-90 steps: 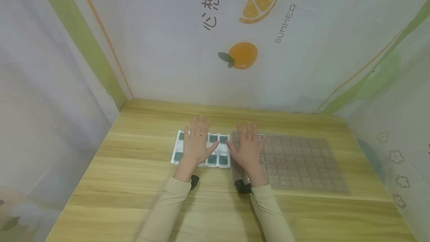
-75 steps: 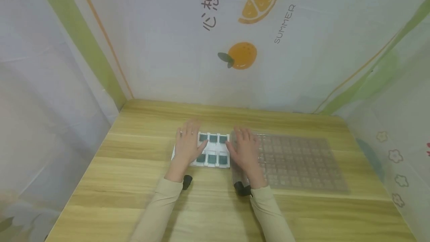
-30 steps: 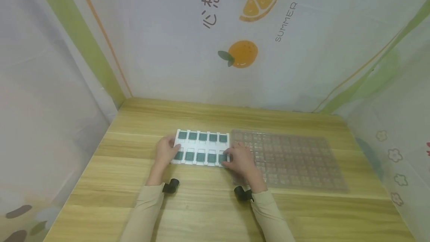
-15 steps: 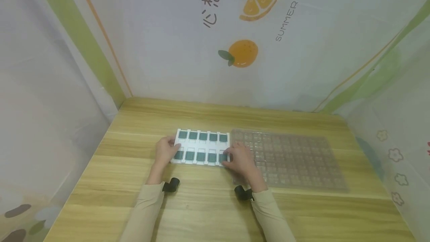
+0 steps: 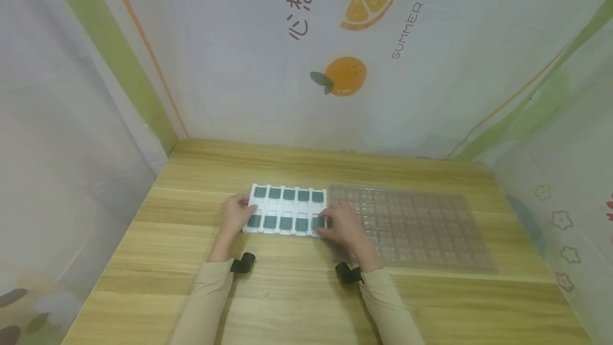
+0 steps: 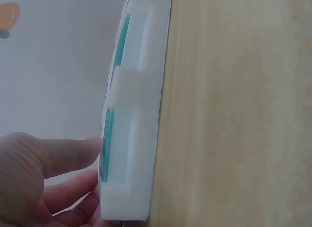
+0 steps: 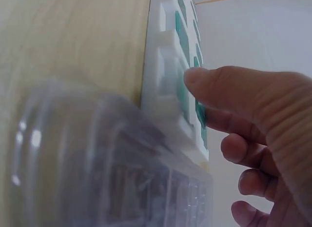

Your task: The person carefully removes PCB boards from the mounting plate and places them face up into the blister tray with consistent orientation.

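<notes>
A white plastic tray (image 5: 287, 209) lies on the wooden table, with two rows of flat dark-green square chips seated in its pockets. At the tray's left end, my left hand (image 5: 234, 216) holds the edge. Its thumb lies on the top by the near-left chip (image 6: 108, 146), and the other fingers are partly hidden beyond the end. My right hand (image 5: 344, 223) is at the opposite end. Its thumb and index finger pinch the near-right green chip (image 5: 317, 223) by opposite edges, still in its pocket, while the remaining fingers curl loosely.
Right of the white tray, almost against it, lies a clear plastic tray (image 5: 431, 230) divided into many small compartments. My right wrist passes over its left edge. A printed curtain (image 5: 230, 79) hangs behind the table (image 5: 297, 302) and along both sides.
Both hands were spread flat over the trays. The left moved to the white tray's left end and took hold; the right curled and pinched the near-right chip. Little has moved in the last second.
</notes>
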Demonstrator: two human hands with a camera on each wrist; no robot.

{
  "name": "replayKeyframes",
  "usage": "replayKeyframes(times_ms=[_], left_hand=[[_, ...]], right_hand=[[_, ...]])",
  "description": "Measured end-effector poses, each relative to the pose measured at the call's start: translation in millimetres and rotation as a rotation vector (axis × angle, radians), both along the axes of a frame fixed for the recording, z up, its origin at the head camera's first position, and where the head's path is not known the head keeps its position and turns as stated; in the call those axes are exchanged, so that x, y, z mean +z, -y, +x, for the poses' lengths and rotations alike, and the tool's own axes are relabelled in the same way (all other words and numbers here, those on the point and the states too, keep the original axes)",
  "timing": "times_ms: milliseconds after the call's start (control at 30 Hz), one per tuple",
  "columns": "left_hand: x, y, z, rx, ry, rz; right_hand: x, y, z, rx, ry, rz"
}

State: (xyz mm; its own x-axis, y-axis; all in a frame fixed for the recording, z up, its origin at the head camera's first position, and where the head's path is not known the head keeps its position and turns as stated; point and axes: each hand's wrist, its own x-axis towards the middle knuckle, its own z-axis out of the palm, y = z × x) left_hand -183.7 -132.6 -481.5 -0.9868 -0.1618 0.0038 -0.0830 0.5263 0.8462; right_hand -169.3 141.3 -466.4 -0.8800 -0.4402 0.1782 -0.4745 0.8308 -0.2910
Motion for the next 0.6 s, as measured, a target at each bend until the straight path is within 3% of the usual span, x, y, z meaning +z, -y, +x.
replayKeyframes(times_ms=[300, 600], left_hand=[[-0.3, 0.0, -1.1, 0.014, 0.019, 0.007], [-0.1, 0.9, -0.3, 0.005, 0.006, 0.011]], right_hand=[[6.8, -6.8, -9.6, 0.035, -0.02, -0.019], [20.9, -14.7, -17.0, 0.009, 0.012, 0.026]])
